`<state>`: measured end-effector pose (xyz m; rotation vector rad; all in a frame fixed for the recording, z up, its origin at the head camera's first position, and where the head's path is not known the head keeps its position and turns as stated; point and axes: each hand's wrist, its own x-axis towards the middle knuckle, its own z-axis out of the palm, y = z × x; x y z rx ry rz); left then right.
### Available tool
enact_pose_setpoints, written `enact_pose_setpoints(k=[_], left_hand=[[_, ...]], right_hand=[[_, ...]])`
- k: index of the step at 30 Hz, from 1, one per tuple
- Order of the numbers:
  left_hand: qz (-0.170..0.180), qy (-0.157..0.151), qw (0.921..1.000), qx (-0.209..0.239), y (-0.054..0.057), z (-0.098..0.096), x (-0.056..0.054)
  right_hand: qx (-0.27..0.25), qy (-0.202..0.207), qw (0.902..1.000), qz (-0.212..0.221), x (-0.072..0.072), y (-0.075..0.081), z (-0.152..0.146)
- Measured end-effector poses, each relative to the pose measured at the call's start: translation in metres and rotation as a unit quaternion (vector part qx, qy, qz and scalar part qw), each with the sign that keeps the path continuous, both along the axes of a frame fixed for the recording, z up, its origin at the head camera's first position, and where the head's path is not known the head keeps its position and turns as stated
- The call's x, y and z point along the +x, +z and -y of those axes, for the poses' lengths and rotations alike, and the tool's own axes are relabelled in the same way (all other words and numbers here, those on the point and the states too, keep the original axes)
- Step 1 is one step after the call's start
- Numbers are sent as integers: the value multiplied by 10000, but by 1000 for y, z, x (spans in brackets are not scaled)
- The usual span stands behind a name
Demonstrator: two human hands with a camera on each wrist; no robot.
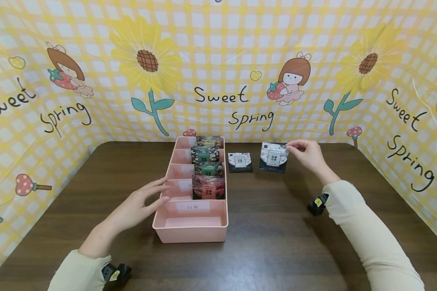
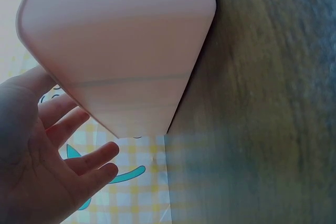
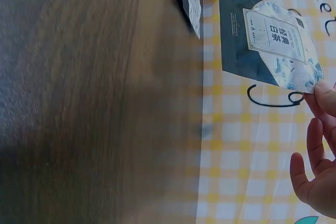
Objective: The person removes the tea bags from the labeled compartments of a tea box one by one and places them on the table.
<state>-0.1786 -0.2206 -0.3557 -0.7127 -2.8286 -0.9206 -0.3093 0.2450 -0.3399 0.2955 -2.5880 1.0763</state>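
Note:
My right hand pinches a white and dark grey tea sachet by its upper right corner, above the table. In the right wrist view the sachet shows its printed label, and the other fingers stay loosely spread. To its left, a matching sachet lies on the table. A pink divided box stands left of both. Along the box's left rim, my left hand rests with relaxed fingers, some reaching over the edge. The left wrist view shows this hand beside the box's outer wall.
Dark, green and red tea sachets stand in the box's rear compartments. The front compartment bears a paper label and shows its bare floor. A yellow checked cloth hangs behind the brown wooden table.

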Motion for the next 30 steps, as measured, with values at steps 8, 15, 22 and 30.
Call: enact_pose_setpoints(k=[8,15,22,30], left_hand=[[-50,2,10000,11,0,-1,1],[37,25,10000,2,0,0,0],[-6,13,10000,-5,-1,0,0],[6,10,10000,3,-2,1,-1]], right_hand=[[50,-84,9995,309,-10,-2,-4],[106,-58,9993,362,-16,-5,-8],[150,-81,9989,447,-23,-8,-11],[103,30,9990,435,-32,-8,-10]])
